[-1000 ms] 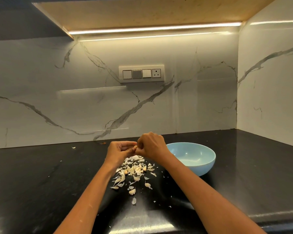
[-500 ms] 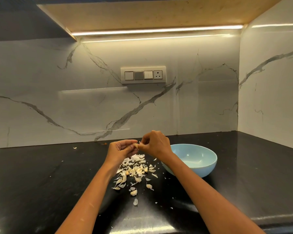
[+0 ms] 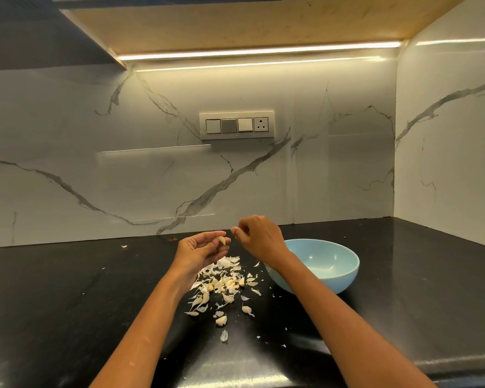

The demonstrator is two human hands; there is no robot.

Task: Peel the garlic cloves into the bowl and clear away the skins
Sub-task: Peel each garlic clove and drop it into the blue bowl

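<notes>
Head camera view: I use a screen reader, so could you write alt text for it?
A person's left hand holds a garlic clove while the right hand pinches a scrap of skin beside it, above a pile of skins and cloves on a black counter. A light blue bowl sits to the right.

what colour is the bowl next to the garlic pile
Light blue, inside and out; the bowl shows in the head view.

On the counter [image 3: 67, 303], the bowl [image 3: 345, 278] sits right of the garlic pile [image 3: 221, 284], the switch panel [image 3: 236, 125] on the wall behind.
</notes>
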